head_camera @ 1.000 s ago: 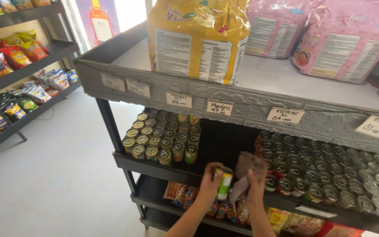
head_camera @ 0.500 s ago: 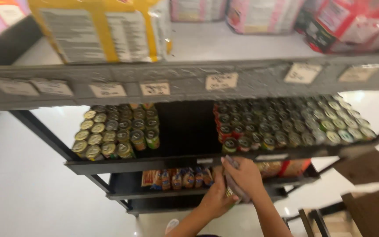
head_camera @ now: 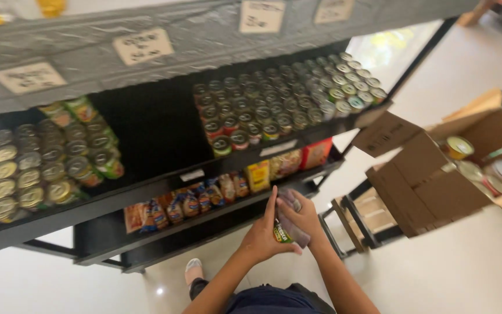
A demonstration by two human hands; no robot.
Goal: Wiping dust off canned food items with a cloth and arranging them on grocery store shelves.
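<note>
Slippage is what I am worrying about: I am holding a small can [head_camera: 283, 231] out in the air, in front of the lower shelf's front edge [head_camera: 204, 218] and well above the floor [head_camera: 466, 267], with nothing under it. My left hand [head_camera: 262, 235] is curling around the can's near side, thumb and fingers closing on it. My right hand [head_camera: 302, 216] is pressing a greyish cloth [head_camera: 293, 224] against its far side. If the cloth is sliding on the metal, the can could be dropping towards my shoe [head_camera: 193, 266], or knocking the packets [head_camera: 193, 203] along that edge. The can is probably standing near upright, long axis running up and down, though my fingers are hiding most of it.
</note>
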